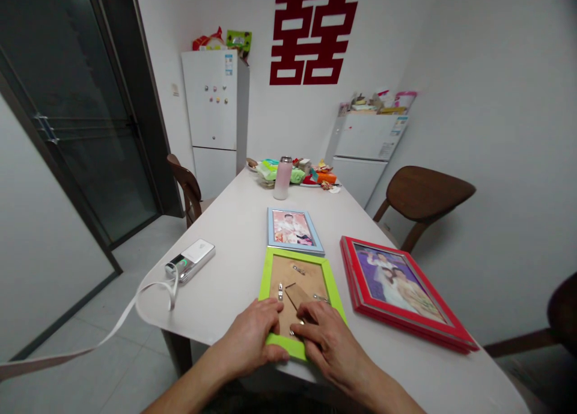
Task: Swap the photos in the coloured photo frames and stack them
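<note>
two hands, your left hand (250,333) and right hand (329,342), lie seemingly open on the green frame (293,255); a slip could bend its clips (280,291) at 12 o'clock.

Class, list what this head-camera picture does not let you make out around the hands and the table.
Head view:
Lower back of the green picture frame: covered by the left hand and right hand.
Near edge of the table: cut off by the picture's bottom edge.
Labels on the far snack packets: too small to read.

White table (229,240), picture frames (396,291), power bank (190,261)
</note>
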The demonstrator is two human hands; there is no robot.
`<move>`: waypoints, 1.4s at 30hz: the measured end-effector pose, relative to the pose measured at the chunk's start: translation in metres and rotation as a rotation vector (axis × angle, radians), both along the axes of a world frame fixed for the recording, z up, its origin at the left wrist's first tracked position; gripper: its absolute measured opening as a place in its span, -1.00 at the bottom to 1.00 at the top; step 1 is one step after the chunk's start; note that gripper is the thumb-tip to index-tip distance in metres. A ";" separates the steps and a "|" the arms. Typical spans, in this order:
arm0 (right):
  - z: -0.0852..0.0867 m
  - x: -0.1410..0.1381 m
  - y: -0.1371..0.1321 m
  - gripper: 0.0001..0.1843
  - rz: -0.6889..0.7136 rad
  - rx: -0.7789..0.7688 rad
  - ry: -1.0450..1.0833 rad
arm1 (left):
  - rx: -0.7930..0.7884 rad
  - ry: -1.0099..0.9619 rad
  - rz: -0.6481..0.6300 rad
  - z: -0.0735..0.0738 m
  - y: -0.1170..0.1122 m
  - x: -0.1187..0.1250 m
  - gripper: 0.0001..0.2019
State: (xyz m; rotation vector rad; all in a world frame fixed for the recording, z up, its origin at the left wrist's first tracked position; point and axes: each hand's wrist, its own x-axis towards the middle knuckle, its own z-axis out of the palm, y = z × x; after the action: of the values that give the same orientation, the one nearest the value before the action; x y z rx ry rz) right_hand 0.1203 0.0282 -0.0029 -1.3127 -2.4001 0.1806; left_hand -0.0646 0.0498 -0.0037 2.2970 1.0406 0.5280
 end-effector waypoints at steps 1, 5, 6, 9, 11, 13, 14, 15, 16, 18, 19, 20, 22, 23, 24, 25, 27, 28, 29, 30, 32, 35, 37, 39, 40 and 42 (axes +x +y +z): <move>0.001 0.001 -0.002 -0.68 0.010 -0.002 0.006 | 0.000 0.000 -0.001 0.001 0.000 0.000 -0.71; 0.003 0.004 -0.006 -0.65 0.037 -0.015 0.020 | 0.010 -0.003 -0.005 0.001 0.000 0.000 -0.70; 0.004 0.005 -0.006 -0.64 0.045 -0.020 0.020 | 0.012 -0.007 -0.005 0.000 0.000 0.000 -0.70; 0.005 0.006 -0.004 -0.63 0.059 -0.036 0.021 | -0.001 -0.009 -0.001 0.000 0.000 0.000 -0.70; 0.004 0.005 0.001 -0.65 0.040 -0.054 0.032 | -0.018 -0.008 -0.001 0.000 0.000 0.000 -0.71; 0.002 0.001 0.010 -0.68 -0.012 -0.061 0.057 | -0.024 -0.017 -0.002 0.000 0.000 0.001 -0.71; 0.001 -0.002 0.016 -0.69 -0.045 -0.060 0.068 | -0.026 -0.025 -0.003 0.000 0.000 0.001 -0.71; -0.001 -0.005 0.023 -0.70 -0.079 -0.055 0.072 | -0.027 -0.033 -0.005 0.000 0.000 0.001 -0.70; -0.002 -0.009 0.029 -0.71 -0.109 -0.050 0.064 | -0.028 -0.038 -0.006 0.000 0.000 0.001 -0.69; -0.004 -0.018 0.040 -0.74 -0.156 -0.048 0.019 | -0.027 -0.041 -0.011 -0.001 0.001 0.001 -0.69; -0.005 -0.021 0.045 -0.76 -0.166 -0.049 -0.007 | -0.022 -0.041 -0.016 -0.001 0.001 0.000 -0.69; -0.005 -0.025 0.048 -0.77 -0.168 -0.052 -0.029 | -0.016 -0.041 -0.020 -0.001 0.001 0.000 -0.68; -0.005 -0.030 0.051 -0.78 -0.130 -0.060 -0.038 | -0.001 -0.040 -0.019 -0.001 0.000 0.000 -0.68; -0.006 -0.031 0.051 -0.77 -0.099 -0.063 -0.023 | 0.003 -0.039 -0.016 -0.002 0.000 0.000 -0.67; -0.006 -0.032 0.051 -0.76 -0.069 -0.067 -0.002 | 0.007 -0.039 -0.012 -0.002 0.000 0.000 -0.66; -0.006 -0.033 0.051 -0.75 -0.046 -0.070 0.022 | 0.012 -0.039 -0.009 -0.003 0.000 0.000 -0.66; -0.007 -0.032 0.050 -0.73 -0.025 -0.075 0.061 | 0.019 -0.039 -0.008 -0.004 0.000 0.000 -0.65; -0.008 -0.032 0.051 -0.73 -0.025 -0.077 0.071 | 0.021 -0.039 -0.009 -0.004 0.000 0.000 -0.66; -0.008 -0.031 0.051 -0.73 -0.024 -0.078 0.077 | 0.021 -0.039 -0.011 -0.004 0.000 0.000 -0.66; -0.008 -0.031 0.051 -0.73 -0.018 -0.077 0.081 | 0.020 -0.038 -0.010 -0.004 0.000 0.000 -0.66; -0.007 -0.031 0.051 -0.75 0.011 -0.073 0.083 | 0.014 -0.038 -0.011 -0.004 0.000 0.000 -0.67; -0.006 -0.031 0.050 -0.75 0.066 -0.069 0.078 | 0.001 -0.038 -0.007 -0.006 0.000 0.000 -0.67; -0.007 -0.030 0.051 -0.75 0.074 -0.063 0.084 | -0.008 -0.041 -0.002 -0.007 0.001 -0.001 -0.67; -0.008 -0.025 0.056 -0.74 0.006 -0.045 0.090 | -0.011 -0.058 -0.005 -0.009 0.001 -0.001 -0.66; -0.009 -0.021 0.059 -0.74 -0.062 -0.030 0.091 | -0.011 -0.070 -0.011 -0.010 0.001 -0.001 -0.66; -0.011 -0.011 0.069 -0.72 -0.220 0.001 0.089 | -0.009 -0.091 -0.025 -0.010 0.002 -0.002 -0.66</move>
State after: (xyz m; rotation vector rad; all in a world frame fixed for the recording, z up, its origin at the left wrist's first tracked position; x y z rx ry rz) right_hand 0.1095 0.0973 -0.0140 -1.5230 -2.1637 0.1707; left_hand -0.0665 0.0514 -0.0138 2.2536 0.9680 0.6108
